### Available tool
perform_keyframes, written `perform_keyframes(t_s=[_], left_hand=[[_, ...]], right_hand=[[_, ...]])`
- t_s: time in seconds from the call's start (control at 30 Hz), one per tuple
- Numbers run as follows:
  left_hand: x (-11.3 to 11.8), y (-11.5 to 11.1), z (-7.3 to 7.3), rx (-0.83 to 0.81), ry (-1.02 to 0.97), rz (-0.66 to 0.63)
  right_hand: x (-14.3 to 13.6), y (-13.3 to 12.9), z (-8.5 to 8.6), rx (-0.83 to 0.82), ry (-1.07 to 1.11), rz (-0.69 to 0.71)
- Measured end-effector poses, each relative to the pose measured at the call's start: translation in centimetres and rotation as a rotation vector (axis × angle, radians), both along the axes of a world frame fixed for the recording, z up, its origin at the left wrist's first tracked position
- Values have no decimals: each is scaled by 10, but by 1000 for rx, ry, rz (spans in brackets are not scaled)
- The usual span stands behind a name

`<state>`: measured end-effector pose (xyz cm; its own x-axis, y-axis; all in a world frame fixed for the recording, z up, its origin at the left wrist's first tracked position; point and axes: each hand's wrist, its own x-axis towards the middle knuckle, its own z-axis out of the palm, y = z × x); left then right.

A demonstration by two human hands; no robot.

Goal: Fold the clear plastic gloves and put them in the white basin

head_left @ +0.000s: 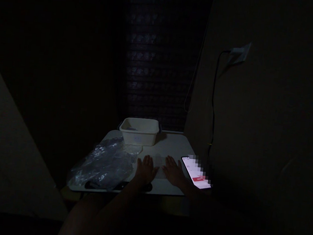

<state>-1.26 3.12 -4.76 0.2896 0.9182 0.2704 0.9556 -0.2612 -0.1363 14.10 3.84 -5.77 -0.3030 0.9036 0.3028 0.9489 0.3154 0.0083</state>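
1. Clear plastic sheet point(159, 164) (or flat bag, can't tell which) lies on the worktop point(174, 144) between the hands. Edges are faint in this light; how far it runs under the palms can't be told.
2. Left hand point(145, 171) and right hand point(174, 174): both open, palms down, fingers extended, thumbs turned inward, gripping nothing. Pressing or just resting: can't tell.
3. Step in hand reads as flattening the sheet. Suggest anchoring with one hand, stroking outward from the middle with the other. Light, even pressure; push too hard and it probably skates or rucks up.
4. Thin film likely clings and traps air. Work creases out to the nearest edge, don't fold them under.
5. Crumpled clear plastic point(105, 162) is heaped just beside the left hand. Keep left strokes short so the forearm doesn't drag it in.
6. Lit phone point(191, 169) lies near the right hand, at the worktop's right edge. Same rule: short strokes, or it could get nudged off.
7. White tub point(147, 139) stands farther back, out of the way. Fine where it is.
8. Room's dark. Check flatness by fingertip, not eye.
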Motion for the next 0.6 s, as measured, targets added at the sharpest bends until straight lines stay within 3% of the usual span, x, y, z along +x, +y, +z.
perform_keyframes(t_s=[0.13, 0.4, 0.6], left_hand=[[-1, 0, 2, -19, -36, 111], [-8, 0, 9, -14, -23, 135], [1, -3, 4, -24, -27, -83]], right_hand=[[0, 1, -3, -10, 12, -71], [2, 1, 2, 27, -12, 20], [-5, 0, 3, 64, -28, 85]])
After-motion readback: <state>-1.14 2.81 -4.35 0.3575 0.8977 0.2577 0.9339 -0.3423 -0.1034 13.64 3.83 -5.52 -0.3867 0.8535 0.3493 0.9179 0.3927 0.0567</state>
